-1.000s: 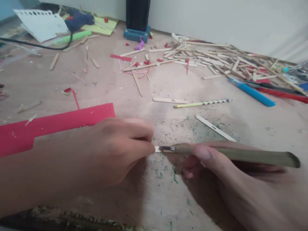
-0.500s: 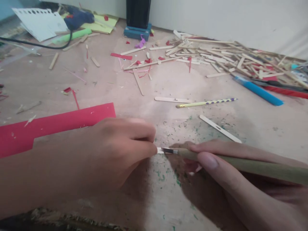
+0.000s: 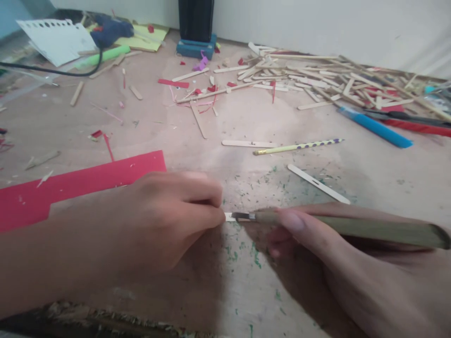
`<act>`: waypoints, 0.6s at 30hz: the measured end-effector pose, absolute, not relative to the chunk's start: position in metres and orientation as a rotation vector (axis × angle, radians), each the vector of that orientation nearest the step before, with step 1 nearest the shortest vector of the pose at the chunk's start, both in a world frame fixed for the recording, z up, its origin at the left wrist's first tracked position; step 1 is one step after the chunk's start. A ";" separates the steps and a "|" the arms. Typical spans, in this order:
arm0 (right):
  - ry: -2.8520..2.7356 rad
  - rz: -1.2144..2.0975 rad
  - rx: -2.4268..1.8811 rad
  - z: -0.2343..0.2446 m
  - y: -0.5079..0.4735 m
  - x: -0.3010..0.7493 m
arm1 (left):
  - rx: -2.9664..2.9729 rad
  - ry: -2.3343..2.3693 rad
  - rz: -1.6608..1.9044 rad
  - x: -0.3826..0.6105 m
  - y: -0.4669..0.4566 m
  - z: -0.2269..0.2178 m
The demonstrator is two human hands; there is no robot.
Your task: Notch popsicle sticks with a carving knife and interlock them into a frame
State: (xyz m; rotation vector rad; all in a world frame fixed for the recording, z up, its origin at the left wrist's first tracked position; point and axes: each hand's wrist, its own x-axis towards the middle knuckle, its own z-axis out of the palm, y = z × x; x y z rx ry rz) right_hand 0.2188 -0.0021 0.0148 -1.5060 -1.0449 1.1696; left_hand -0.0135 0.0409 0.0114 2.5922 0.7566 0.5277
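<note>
My left hand [image 3: 176,218] is closed, its fingers pinching a pale popsicle stick [image 3: 228,216] against the table; only a short piece of the stick shows. My right hand [image 3: 317,244] is wrapped round the wooden handle of a carving knife [image 3: 352,229]. The knife's small dark metal blade touches the stick just beside my left fingertips. A second popsicle stick [image 3: 319,184] with a slit in its middle lies beyond my right hand. Under my left forearm runs a strip of red paper [image 3: 105,176].
Farther off lie a patterned pencil [image 3: 299,147] and another popsicle stick [image 3: 243,143]. A heap of sticks [image 3: 317,80] spreads along the wall, with a blue pen-like tool [image 3: 377,126] near it. A glue gun [image 3: 112,32] with a black cord is at the back left. Green flecks dot the tabletop.
The knife's handle has tilted to lie flatter and its back end has come into view. My right thumb has shifted forward along it. The whole view has shifted slightly.
</note>
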 end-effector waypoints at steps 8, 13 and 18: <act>-1.097 1.001 -1.580 0.019 -0.009 0.212 | 2.653 0.732 0.519 -0.015 0.044 0.011; -1.180 0.985 -1.611 0.018 -0.009 0.215 | 2.645 0.728 0.538 -0.013 0.044 0.011; -0.991 1.186 -1.563 0.016 -0.011 0.216 | 2.630 0.782 0.540 -0.011 0.044 0.011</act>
